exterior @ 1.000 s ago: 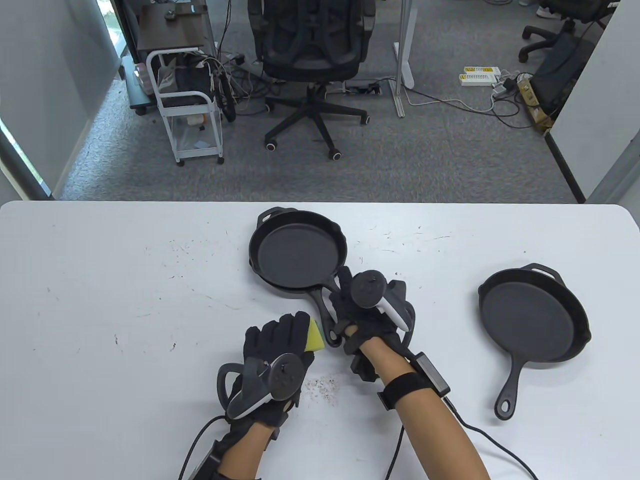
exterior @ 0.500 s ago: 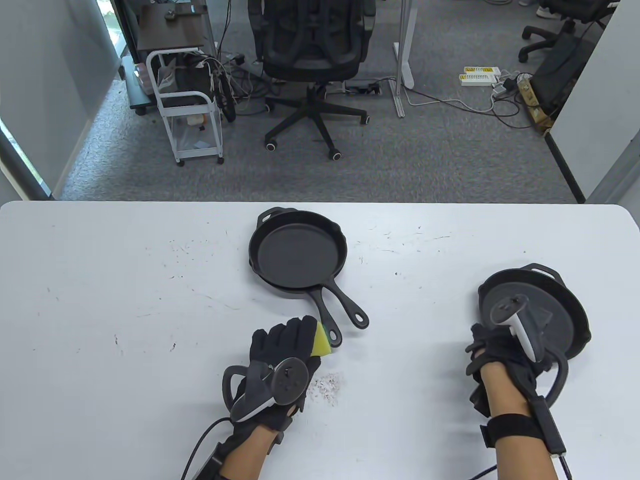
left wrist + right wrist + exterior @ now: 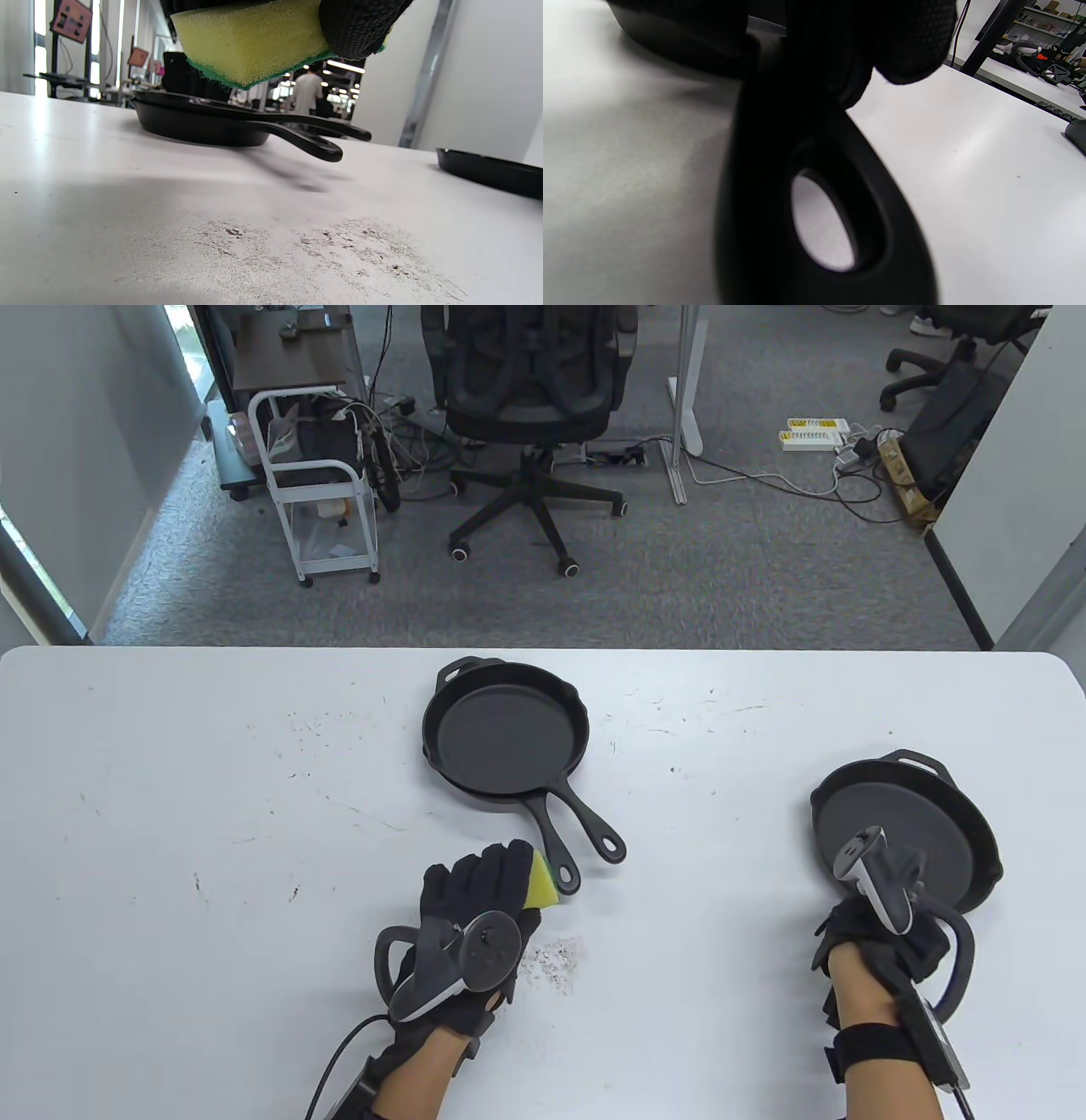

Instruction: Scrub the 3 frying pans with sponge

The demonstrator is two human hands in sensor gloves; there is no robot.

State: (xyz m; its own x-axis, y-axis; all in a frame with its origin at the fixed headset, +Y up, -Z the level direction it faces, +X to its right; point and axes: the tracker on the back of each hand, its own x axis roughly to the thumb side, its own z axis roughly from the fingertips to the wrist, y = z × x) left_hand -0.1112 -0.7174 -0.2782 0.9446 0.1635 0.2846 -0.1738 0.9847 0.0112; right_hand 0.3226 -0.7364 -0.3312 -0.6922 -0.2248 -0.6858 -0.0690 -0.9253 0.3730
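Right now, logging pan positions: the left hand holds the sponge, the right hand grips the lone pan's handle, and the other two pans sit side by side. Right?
Not quite. The other two pans are stacked, one inside the other, as the table view shows. The left hand does hold the sponge, and the right hand grips the lone pan by its handle.

text: none legible; labels: none legible; brands: none legible; numbers: none legible

Bright, even indoor light; close wrist views partly soft

The white tabletop glares pale with faint shadows, its far edge bowed by wide-angle distortion. In the right wrist view the near pan handle is a blurred, near-black mass; the left wrist view's background blows out.
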